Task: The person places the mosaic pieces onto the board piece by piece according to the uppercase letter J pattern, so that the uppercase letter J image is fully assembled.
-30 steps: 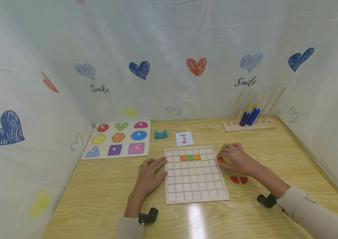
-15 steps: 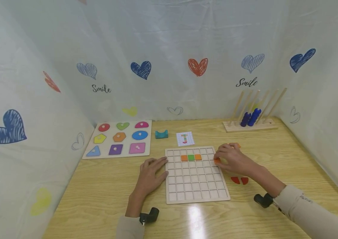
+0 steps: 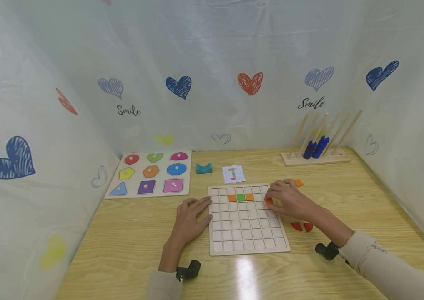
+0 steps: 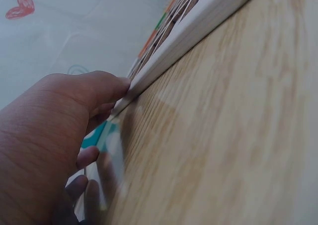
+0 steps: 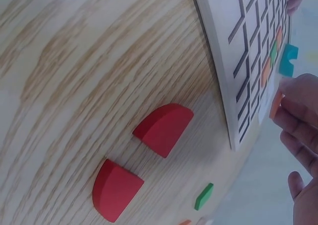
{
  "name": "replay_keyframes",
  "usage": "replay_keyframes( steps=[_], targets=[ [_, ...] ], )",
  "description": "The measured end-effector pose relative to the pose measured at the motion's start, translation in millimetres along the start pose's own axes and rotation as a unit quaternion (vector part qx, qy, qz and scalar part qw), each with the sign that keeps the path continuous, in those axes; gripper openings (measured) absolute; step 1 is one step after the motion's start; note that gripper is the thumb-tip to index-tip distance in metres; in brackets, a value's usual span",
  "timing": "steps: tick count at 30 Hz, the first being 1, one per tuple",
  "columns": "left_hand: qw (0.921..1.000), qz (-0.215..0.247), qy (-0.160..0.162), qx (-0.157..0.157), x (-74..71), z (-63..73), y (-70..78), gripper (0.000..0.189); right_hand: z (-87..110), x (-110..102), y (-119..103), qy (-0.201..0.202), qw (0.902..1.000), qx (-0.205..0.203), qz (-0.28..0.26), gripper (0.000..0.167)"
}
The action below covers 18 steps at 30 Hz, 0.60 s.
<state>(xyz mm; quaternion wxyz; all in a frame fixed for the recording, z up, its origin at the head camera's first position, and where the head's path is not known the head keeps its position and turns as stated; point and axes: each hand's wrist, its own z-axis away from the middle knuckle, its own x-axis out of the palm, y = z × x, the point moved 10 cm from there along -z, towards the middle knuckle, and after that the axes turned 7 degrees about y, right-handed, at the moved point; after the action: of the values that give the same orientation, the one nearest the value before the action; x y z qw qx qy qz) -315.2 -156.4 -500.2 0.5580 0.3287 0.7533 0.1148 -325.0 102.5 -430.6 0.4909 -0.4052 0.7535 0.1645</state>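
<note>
A wooden grid board [image 3: 249, 246] lies flat on the table, with two orange squares and a green square [image 3: 240, 197] in a row in its upper part. My left hand [image 3: 190, 221] touches the board's left edge with its thumb and fingertips; in the left wrist view the thumb [image 4: 112, 86] rests against the rim. My right hand [image 3: 292, 201] pinches an orange square tile [image 3: 269, 202] between thumb and fingers, over the board's right edge. In the right wrist view this orange tile [image 5: 276, 105] shows edge-on. Two red quarter-circle pieces [image 5: 166, 130] lie beside the board.
Behind the board lies a card [image 3: 233, 174] printed with a J pattern. A teal notched block [image 3: 204, 168] and a knobbed shape puzzle [image 3: 151, 174] are to the left. A peg rack [image 3: 314, 158] with blue beads stands back right. Another orange tile [image 3: 299, 182] lies beyond my right hand.
My right hand has moved left with the orange tile, from beside the board to over its right edge. The left hand has kept its place at the board.
</note>
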Motion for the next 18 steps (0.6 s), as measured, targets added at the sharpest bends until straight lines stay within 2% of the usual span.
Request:
replay_keyframes(
  steps=[18],
  targets=[
    [1.0000, -0.005, 0.003, 0.007, -0.7, 0.1, 1.0, 0.048, -12.7, 8, -13, 0.004, 0.9993, -0.026, -0.026, 0.020]
  ],
)
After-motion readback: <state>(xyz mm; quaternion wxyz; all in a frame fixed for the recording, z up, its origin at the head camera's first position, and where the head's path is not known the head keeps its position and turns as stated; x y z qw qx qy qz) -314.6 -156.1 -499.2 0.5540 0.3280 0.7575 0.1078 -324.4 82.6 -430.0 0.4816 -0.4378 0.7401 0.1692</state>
